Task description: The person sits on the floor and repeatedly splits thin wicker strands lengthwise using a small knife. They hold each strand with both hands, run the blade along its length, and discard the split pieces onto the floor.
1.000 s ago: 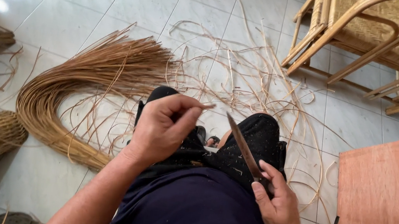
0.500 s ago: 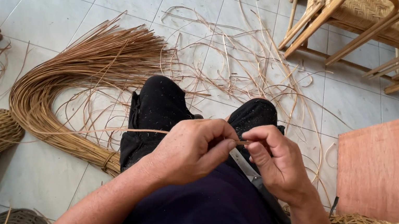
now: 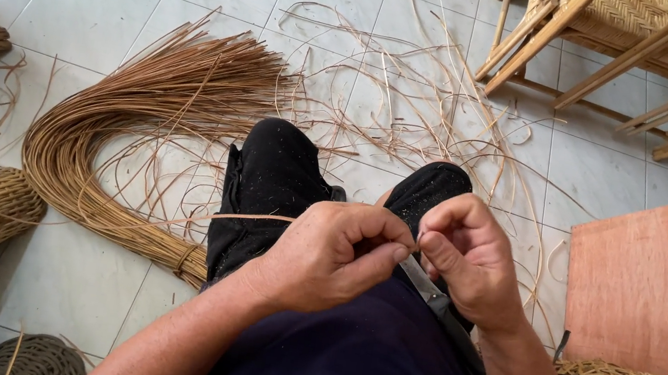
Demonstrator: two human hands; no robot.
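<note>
the left hand (image 3: 333, 253) pinches a thin rattan strip (image 3: 250, 217) running leftward over the knees; the right hand (image 3: 469, 261), closed around a knife (image 3: 433, 295), meets it at the strip's near end.

Left hand (image 3: 333, 253) pinches a thin strip (image 3: 250, 217) running toward 9 o'clock. Right hand (image 3: 469, 261) grips a knife (image 3: 433, 295), fingertips touching the left's. Cane bundle (image 3: 122, 129) lies at 10 o'clock on the tiles.

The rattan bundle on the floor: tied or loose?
Tied at one end only. A band cinches the rattan bundle near the person's knee; from there the strands curve round and fan out loose on the tiles.
</note>
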